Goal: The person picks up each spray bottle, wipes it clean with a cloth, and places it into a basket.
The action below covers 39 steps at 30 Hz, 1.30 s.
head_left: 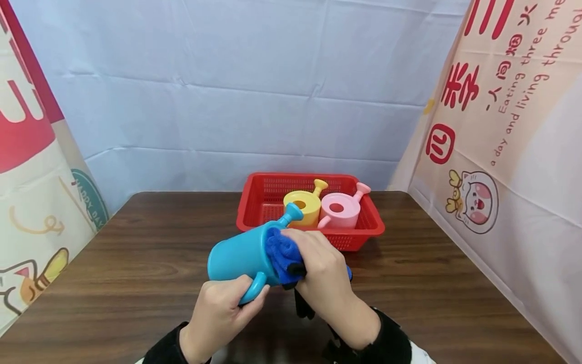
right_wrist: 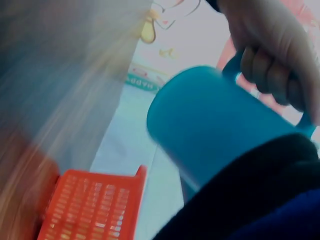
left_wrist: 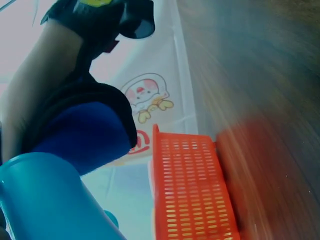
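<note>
A blue toy watering can is held tilted over the table, its base toward the left and its spout pointing to the back. My left hand grips the can's handle; in the right wrist view the left fingers curl round that handle. My right hand holds a bunched blue cloth with black edging against the can's top end. The cloth hides the can's opening, and its black-edged part fills the lower corner of the right wrist view.
Just beyond the hands stands a red perforated basket on the brown wooden table. A yellow watering can and a pink watering can sit side by side in it. Printed cloths hang at both sides, with a pale sheet behind.
</note>
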### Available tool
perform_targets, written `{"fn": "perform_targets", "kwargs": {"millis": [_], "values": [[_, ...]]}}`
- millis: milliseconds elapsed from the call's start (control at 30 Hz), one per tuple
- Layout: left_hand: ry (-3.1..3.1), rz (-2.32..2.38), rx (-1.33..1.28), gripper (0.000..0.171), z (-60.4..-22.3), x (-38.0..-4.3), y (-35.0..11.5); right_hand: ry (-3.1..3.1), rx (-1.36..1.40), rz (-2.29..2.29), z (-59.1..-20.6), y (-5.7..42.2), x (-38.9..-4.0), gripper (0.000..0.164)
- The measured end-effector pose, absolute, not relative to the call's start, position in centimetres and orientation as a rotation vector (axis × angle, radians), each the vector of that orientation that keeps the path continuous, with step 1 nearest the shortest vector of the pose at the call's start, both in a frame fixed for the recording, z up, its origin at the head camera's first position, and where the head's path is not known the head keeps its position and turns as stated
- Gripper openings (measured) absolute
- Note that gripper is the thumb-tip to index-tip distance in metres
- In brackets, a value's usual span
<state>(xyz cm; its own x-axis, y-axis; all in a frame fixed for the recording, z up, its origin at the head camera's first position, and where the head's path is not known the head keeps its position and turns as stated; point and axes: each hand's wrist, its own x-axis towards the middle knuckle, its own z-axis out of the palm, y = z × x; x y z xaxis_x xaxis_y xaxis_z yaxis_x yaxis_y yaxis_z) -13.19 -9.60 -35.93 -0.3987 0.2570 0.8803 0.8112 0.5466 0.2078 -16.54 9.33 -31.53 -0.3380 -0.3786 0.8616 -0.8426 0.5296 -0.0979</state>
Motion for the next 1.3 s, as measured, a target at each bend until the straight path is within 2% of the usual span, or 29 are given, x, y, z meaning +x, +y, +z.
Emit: {"fn": "perform_targets", "kwargs": {"millis": [500, 733, 1067, 1300], "values": [[-1.955, -0.772, -0.937, 0.036, -36.3, -12.7, -9.4, -2.300, 0.768, 0.941, -31.1, 11.2, -19.2, 0.051], [-1.952, -0.767, -0.951, 0.035, -36.3, -12.9, -9.5, -2.145, 0.957, 0.951, -31.1, 11.3, -18.8, 0.060], [-1.950, -0.764, -0.939, 0.035, -36.3, -13.4, -9.9, -1.903, 1.307, 0.833, -31.0, 10.1, -16.3, 0.069], [-1.966, -0.729, -0.912, 0.038, -36.0, -13.4, -10.2, -1.810, 1.389, 0.742, -31.6, 9.9, -16.0, 0.054]]}}
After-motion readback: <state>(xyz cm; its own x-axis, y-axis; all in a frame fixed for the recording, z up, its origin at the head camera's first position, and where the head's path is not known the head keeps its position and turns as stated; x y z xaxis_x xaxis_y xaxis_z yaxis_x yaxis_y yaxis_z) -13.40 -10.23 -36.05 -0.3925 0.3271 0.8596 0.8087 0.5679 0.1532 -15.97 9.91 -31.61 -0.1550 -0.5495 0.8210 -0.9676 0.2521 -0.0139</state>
